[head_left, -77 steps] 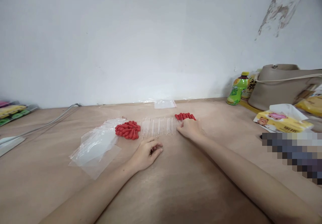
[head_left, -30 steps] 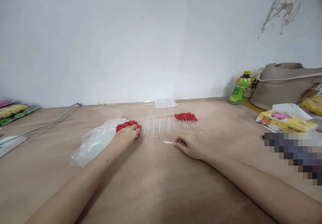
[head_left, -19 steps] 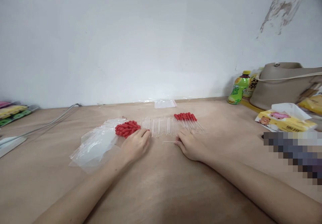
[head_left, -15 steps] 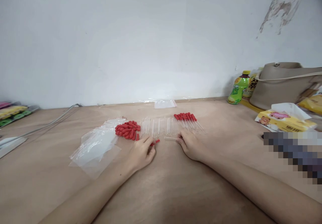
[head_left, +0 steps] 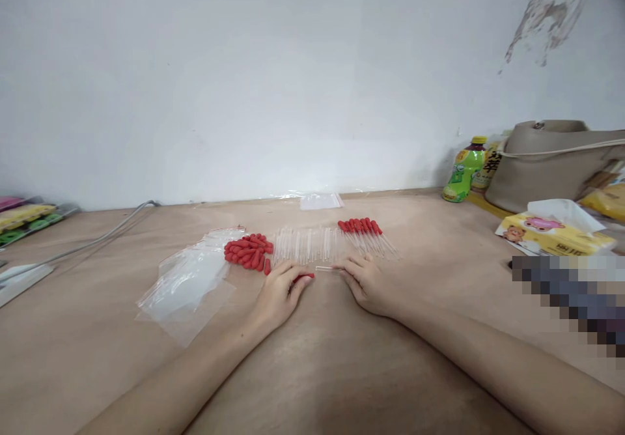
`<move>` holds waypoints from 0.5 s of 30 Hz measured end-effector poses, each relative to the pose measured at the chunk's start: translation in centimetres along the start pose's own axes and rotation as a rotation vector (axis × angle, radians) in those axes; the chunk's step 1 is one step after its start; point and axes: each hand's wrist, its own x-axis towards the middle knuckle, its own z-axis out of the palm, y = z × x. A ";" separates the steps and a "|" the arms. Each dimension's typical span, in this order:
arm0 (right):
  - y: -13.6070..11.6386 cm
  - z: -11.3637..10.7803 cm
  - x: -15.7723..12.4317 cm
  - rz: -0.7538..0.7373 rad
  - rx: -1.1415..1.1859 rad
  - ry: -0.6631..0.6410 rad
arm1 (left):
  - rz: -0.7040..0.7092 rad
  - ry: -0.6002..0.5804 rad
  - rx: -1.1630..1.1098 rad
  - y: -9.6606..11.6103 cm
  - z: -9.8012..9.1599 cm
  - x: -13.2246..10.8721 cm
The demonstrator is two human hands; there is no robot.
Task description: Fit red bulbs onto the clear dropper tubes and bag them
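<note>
My left hand [head_left: 282, 292] is closed around a red rubber dropper bulb [head_left: 305, 277], whose end pokes out toward the right. Facing it, my right hand [head_left: 365, 285] pinches a clear glass dropper tube [head_left: 323, 268], its free end pointing left at the bulb. A small gap separates tube and bulb. Just beyond my hands lies a row of clear tubes [head_left: 307, 245]. Left of that row is a heap of loose red bulbs [head_left: 247, 251]. On the right, several droppers with red bulbs fitted [head_left: 360, 226] lie side by side.
Clear zip bags [head_left: 188, 285] fan out at left. A small pack of bags [head_left: 319, 201] lies by the wall. A grey cable [head_left: 107, 232] runs at far left. To the right are a green bottle [head_left: 461, 171], a beige bag [head_left: 532, 161] and a yellow tissue pack [head_left: 551, 233].
My left hand has moved slightly right with the red bulb, and my right fingers reach a little farther left along the tube. The gap between the two parts is smaller.
</note>
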 end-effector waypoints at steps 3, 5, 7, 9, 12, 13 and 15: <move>-0.1 0.0 0.0 -0.014 0.030 0.013 | -0.062 0.001 -0.068 0.4 -0.2 0.0; -0.1 0.1 -0.1 -0.028 0.036 0.004 | -0.115 -0.018 -0.110 0.5 -0.4 0.1; -0.1 0.1 0.0 -0.042 0.034 -0.001 | -0.148 -0.036 -0.146 0.6 -0.4 0.1; -0.1 0.1 0.0 -0.046 0.040 -0.009 | -0.160 -0.056 -0.179 0.4 -0.3 0.1; -0.2 0.0 0.0 -0.038 0.072 -0.040 | -0.158 -0.086 -0.230 0.2 -0.1 0.0; -0.2 -0.2 0.1 -0.033 0.086 -0.051 | -0.154 -0.092 -0.241 0.1 0.0 0.0; -0.2 -0.5 0.1 -0.020 0.114 -0.077 | -0.137 -0.098 -0.249 0.1 0.0 -0.1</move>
